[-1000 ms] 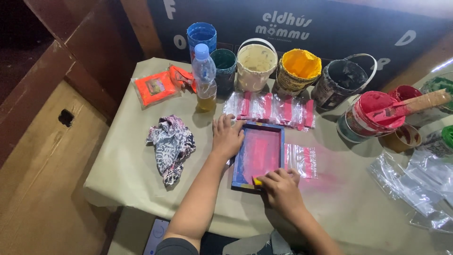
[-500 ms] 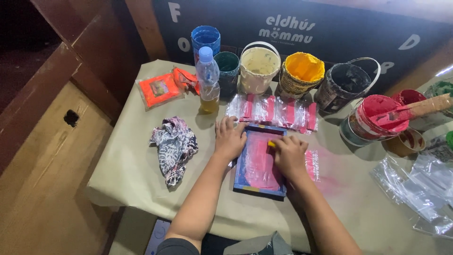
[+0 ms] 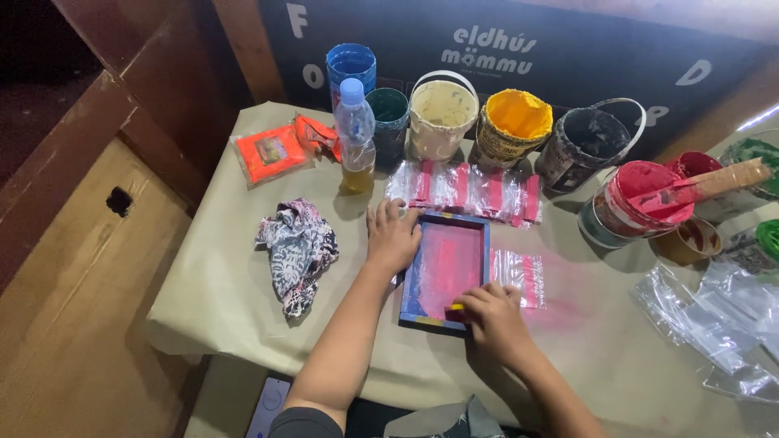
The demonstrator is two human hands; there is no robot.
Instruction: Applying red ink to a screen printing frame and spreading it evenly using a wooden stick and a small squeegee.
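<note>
Left hand (image 3: 392, 238) flat on blue frame (image 3: 446, 270) – right hand (image 3: 495, 318) grips squeegee (image 3: 456, 308) (orange packet (image 3: 271, 152) beyond).

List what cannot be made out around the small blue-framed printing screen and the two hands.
- Head view: the tool under the right hand; only a yellow tip shows, the fingers cover the rest.
- What lies under the blue-framed pink screen: the frame and mesh hide it.
- The green-rimmed tub is cut off by the right edge.
- The flat device below the table edge: partly out of frame.
</note>
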